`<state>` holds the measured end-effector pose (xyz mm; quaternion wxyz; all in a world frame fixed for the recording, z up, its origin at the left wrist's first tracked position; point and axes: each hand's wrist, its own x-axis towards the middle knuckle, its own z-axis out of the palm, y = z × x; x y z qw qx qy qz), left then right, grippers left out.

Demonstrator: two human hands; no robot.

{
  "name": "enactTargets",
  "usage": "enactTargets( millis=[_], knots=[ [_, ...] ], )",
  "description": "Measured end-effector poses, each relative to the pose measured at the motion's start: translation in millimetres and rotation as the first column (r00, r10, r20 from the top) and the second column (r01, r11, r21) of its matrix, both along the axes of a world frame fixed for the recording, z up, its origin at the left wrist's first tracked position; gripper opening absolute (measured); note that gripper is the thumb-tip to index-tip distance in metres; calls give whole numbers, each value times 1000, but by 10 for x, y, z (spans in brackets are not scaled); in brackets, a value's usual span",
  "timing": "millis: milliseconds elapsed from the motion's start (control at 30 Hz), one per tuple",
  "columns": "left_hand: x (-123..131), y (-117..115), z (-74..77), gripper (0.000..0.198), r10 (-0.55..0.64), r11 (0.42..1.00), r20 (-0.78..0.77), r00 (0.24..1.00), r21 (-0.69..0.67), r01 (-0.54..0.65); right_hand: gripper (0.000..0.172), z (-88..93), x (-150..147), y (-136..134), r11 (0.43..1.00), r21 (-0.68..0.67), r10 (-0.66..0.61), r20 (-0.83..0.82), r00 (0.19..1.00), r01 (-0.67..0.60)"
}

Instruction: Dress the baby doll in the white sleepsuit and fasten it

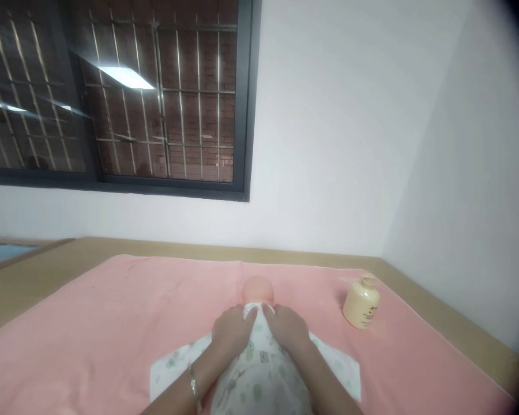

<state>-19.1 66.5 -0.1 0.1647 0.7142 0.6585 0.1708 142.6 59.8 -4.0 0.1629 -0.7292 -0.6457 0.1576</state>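
Observation:
A baby doll lies on its back, its smooth round head [258, 288] pointing away from me. White cloth with green prints [259, 351] covers its body and spreads out flat to both sides. My left hand [233, 329] is closed on the cloth at the left of the doll's neck, thumb on top. At the right of the neck, my right hand [288, 328] grips the same cloth, its thumb close to the other one. The fingers curl down the sides and are partly hidden. The doll's face and limbs are not visible.
A cream pump bottle [361, 302] stands to the right on the pink blanket [125, 311]. The blanket lies over a tan table surface [190, 250] that meets the white wall [328, 144]. A barred window [164, 98] is at the back left.

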Motion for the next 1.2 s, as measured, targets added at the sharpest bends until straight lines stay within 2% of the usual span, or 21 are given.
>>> enactTargets(
  millis=[600, 1200],
  knots=[
    [-2, 1, -32, 60, 7, 1000, 26, 1000, 24, -7, 69, -44, 1, 25, 1000, -16, -6, 11, 1000, 6],
    [0, -14, -1, 61, 6, 1000, 4, 1000, -2, -6, 66, 31, -15, -18, 1000, -23, -5, -12, 1000, 5]
  ],
)
